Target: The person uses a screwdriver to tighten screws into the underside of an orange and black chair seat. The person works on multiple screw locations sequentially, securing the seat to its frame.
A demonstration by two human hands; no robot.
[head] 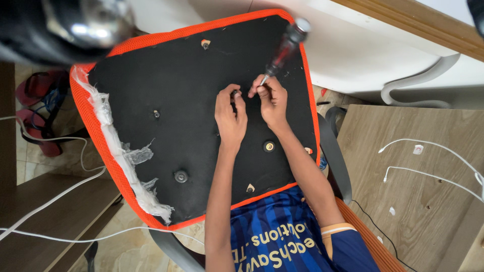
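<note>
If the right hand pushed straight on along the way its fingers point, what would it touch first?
Likely the left hand: the right hand, holding the screwdriver, points its fingertips left toward it across the black seat underside. Depth is unclear.

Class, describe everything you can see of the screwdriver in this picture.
The screwdriver has a dark, reddish translucent handle with a pale rounded cap and a thin metal shaft. It tilts, handle up toward the seat's far orange edge, tip down at the black underside of the seat cushion. The right hand pinches the shaft near the tip; the left hand rests beside it. The tip itself is hidden by fingers.
</note>
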